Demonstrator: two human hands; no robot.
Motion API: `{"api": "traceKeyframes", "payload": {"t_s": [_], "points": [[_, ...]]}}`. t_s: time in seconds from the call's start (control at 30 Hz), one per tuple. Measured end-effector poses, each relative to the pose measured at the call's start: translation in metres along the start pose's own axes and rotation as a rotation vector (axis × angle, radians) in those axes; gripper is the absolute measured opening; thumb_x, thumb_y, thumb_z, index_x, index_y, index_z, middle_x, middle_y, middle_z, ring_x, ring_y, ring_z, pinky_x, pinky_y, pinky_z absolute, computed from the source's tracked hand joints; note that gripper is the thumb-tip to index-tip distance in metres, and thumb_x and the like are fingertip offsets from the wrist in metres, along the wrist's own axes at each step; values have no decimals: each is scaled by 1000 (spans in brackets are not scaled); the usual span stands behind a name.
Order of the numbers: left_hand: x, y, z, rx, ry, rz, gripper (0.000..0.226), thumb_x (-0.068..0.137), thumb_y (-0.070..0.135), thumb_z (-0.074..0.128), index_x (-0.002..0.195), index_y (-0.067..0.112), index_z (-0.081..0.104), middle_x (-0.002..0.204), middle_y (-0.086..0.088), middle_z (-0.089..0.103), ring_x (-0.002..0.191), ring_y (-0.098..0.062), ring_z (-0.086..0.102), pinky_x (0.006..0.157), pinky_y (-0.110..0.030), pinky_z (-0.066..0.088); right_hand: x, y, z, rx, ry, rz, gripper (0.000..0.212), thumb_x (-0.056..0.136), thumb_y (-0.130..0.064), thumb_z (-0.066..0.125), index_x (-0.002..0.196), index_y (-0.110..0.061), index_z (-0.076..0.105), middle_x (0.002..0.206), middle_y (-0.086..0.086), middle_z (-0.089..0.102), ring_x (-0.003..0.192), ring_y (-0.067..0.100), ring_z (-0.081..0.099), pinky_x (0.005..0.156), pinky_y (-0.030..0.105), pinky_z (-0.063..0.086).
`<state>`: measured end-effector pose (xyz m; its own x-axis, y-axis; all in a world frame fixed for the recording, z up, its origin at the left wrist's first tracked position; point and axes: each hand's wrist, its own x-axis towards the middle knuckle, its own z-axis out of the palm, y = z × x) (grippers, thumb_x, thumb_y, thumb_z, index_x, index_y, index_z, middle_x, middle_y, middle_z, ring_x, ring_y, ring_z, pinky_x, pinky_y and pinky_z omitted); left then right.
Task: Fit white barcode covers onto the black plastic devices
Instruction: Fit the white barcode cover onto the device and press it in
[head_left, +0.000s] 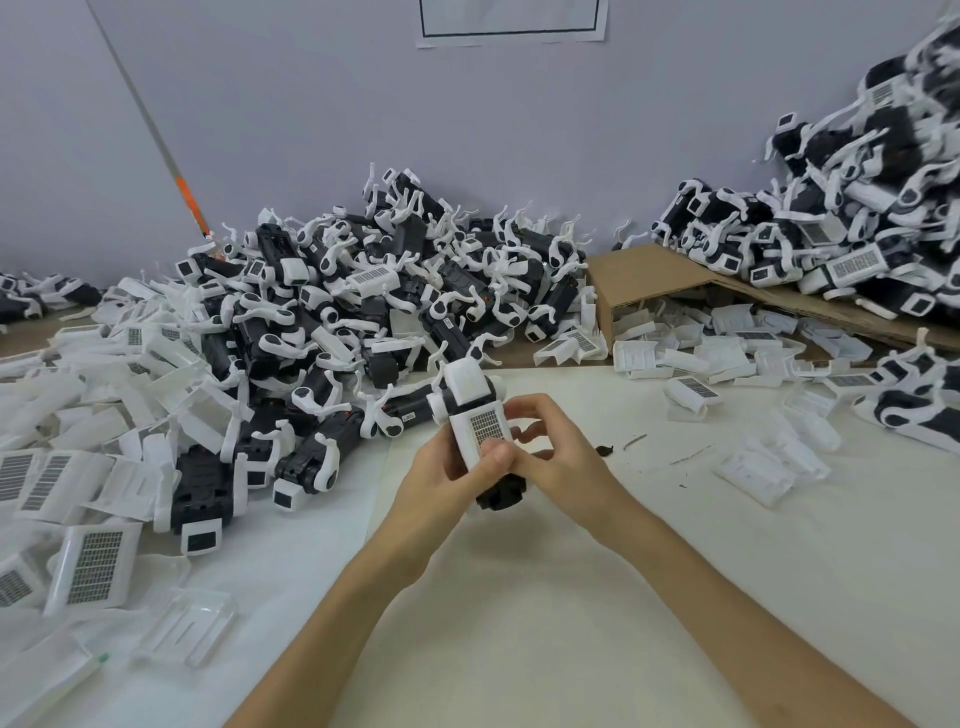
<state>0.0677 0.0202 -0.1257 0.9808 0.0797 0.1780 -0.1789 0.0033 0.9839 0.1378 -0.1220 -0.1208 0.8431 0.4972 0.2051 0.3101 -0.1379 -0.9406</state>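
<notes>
Near side of the cardboard box (644, 280): one black plastic device (501, 496), long axis pointing away from the person, clasped between left hand (447, 480) and right hand (558, 449), fingers curled round it, left thumb pressing the white barcode cover (480, 428) on its upper face.

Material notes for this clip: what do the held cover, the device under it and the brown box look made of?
The cover: white moulded plastic, matt, with crisp thin edges and a printed barcode patch. The device: black plastic, probably; slight sheen, though little shows. The box: brown cardboard, dull, with folded flat panels.
</notes>
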Motion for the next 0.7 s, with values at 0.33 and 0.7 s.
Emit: {"api": "traceKeyframes", "payload": {"t_s": [0.33,0.7], "points": [[-2,-1,1,-19,-108,5,45,95,36,55,131,9,53,123,-9,70,115,-25,67,94,-38,56,-2,0,-4,153,-190,13,23,99,-26,60,118,-15,64,93,-3,76,89,9,72,76,19,54],[0,0,-1,-17,-53,-18,52,86,41,71,127,12,58,117,-7,72,103,-23,70,83,-35,57,-3,0,1,106,-117,-39,33,87,-41,61,110,-17,64,98,2,76,91,18,72,80,35,58]]}}
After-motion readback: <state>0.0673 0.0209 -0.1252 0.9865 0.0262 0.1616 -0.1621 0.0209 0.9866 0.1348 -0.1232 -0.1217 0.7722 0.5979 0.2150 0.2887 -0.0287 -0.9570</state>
